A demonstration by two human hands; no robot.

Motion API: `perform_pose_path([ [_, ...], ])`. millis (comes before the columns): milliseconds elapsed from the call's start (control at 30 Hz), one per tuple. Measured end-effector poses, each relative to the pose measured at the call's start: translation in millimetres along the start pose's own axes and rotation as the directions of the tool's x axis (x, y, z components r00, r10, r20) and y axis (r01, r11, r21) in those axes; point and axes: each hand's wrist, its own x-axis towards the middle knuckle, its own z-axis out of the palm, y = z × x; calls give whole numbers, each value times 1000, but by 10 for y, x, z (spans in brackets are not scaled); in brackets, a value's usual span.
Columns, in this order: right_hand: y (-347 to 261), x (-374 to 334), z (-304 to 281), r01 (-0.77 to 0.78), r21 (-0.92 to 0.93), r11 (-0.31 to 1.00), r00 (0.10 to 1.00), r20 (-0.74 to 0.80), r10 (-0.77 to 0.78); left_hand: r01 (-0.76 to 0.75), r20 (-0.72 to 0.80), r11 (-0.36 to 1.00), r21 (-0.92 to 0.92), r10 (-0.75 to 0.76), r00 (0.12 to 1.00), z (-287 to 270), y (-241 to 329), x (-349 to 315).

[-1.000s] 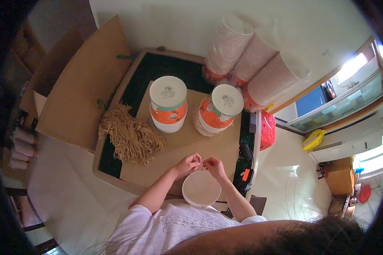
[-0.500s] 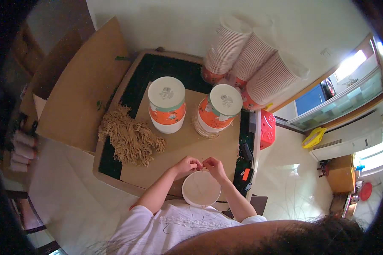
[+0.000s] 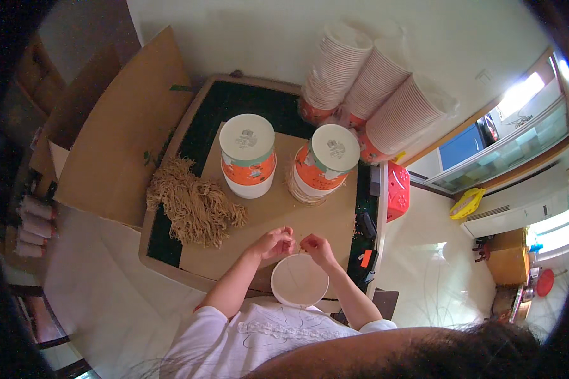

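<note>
Close to my body is a round, pale paper tub [image 3: 300, 280], its circular face turned up. My left hand [image 3: 274, 244] is just above its far left side, fingers curled in. My right hand [image 3: 320, 251] is at the tub's far right edge, fingertips pinched together. Whatever the fingers hold is too thin to make out, though a faint strand shows near them. To the left lies a heap of tan cords [image 3: 193, 205]. Beyond my hands stand two orange, green and white paper tubs, a left one [image 3: 250, 165] and a right one [image 3: 325, 167] with cord looped round its base.
A cardboard sheet [image 3: 272, 221] covers much of the green-topped table [image 3: 227, 95]. Tall plastic-wrapped stacks of tubs [image 3: 376, 91] lean by the wall. On the right edge sit a black and orange tool [image 3: 366, 259] and a red basket [image 3: 397, 192]. A large cardboard box [image 3: 126, 132] stands left.
My left hand has drawn slightly up and left from my right, widening the gap between them. My right hand and the tub have barely moved.
</note>
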Motion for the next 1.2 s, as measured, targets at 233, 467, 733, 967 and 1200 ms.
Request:
perform_pose_path([
  [233,-71,-31,38,16,-47,999,1000,-7,-16,-115,23,710,694,137,990,-173,-88,136],
  [467,-64,-41,23,64,-88,994,997,-32,-67,-152,36,364,919,307,951,-59,-226,90],
  [733,-157,-72,50,25,-86,996,1000,-12,-26,-171,39,388,906,326,945,-157,-288,147],
  [967,-217,-153,85,-43,-43,998,994,-105,38,-46,-133,765,642,171,976,-112,-319,131],
  [1200,-352,-347,233,76,-203,976,959,-253,-127,148,-240,885,442,-42,970,-48,-225,70],
])
